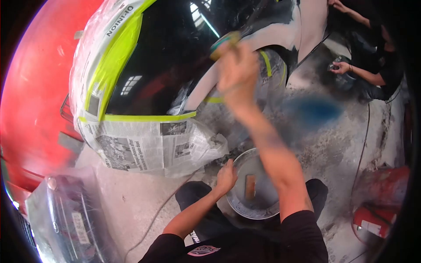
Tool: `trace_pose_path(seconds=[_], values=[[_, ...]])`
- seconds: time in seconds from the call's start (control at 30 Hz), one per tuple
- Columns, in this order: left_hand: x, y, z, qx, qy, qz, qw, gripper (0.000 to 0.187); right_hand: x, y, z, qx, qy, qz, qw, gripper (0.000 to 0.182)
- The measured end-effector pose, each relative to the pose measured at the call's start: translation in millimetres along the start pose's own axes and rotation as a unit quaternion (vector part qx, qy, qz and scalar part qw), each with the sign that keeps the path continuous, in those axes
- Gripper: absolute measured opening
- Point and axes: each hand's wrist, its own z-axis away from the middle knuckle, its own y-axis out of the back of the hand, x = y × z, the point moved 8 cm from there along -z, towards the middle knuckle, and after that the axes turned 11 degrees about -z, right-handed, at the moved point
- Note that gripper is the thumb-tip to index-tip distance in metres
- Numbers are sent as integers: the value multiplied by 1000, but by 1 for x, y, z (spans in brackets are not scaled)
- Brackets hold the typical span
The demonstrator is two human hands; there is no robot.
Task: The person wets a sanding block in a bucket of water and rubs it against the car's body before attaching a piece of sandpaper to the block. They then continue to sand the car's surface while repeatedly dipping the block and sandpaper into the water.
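Black shirt point(250, 246) nearest; right hand point(239, 72) clamped on blurred pad point(219, 46) at black panel point(162, 57), apparently mid-stroke; left hand point(226, 176) at basin point(253, 216) rim, grip unclear.

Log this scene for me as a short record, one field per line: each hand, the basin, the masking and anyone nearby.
Right hand: motion-blurred, with a yellow-and-green pad at the black panel
Left hand: at the basin's rim
Basin: between the knees, brown block inside
Masking: yellow-green tape and newspaper along the panel's edge
Nearby: another person, at right
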Motion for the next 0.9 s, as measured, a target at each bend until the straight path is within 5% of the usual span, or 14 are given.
trace_pose_path(seconds=[0.07,0.13,0.27,0.4,0.47,0.63,0.73,0.77,0.9], values=[[0,-3,0,-12,3,-4,1000,23,-40,-9,23,11,106,-4,994,25],[-4,-3,-2,-19,7,-13,1000,23,-13,-3,15,-30,140,-3,990,26],[-4,-2,1,-6,4,-3,1000,24,105,38,-43,39,12,36,999,30],[1,1,-1,-24,9,-6,1000,25,55,23,-20,3,25,22,999,30],[0,-1,-2,-18,3,-11,1000,27,8,15,-7,-76,164,-3,984,32],[-1,-2,2,2,-4,-32,999,33,134,30,-46,-59,126,30,990,35],[-2,-3,0,-24,11,-24,999,37,68,17,-26,-83,131,-6,988,32],[-1,-1,-2,-26,11,-25,999,35,28,11,-16,-123,208,-43,969,30],[-4,-7,-1,-33,10,-61,998,35,40,22,-23,-127,253,-62,957,28]])
